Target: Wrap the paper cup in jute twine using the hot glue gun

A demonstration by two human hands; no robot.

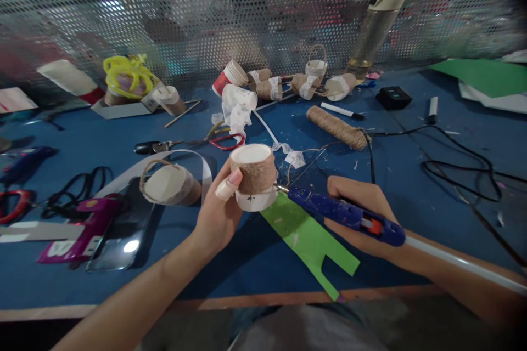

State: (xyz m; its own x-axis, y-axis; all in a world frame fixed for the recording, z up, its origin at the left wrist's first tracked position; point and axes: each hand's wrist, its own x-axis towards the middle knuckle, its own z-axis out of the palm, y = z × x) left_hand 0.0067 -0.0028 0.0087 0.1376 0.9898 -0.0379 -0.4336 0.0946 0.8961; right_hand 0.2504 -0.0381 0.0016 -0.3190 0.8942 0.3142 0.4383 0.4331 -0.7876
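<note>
L hand (pixel 220 209) closed round part-wrapped cup (pixel 256 176), R hand (pixel 364 203) gripping glue gun (pixel 329 207); bottle (pixel 375 27) behind w/ liq. (pixel 359 68) inside

Cup (pixel 255 174) in the left hand (pixel 219 213), glue gun (pixel 341 210) in the right hand (pixel 365 194), just right of the cup! Out left lies the phone (pixel 125 230), with a basket (pixel 172 186) between it and the left hand; scissors (pixel 226 148) behind the cup, twine spool (pixel 337 127) beyond the gun, bottle (pixel 373 38) back right.
</note>
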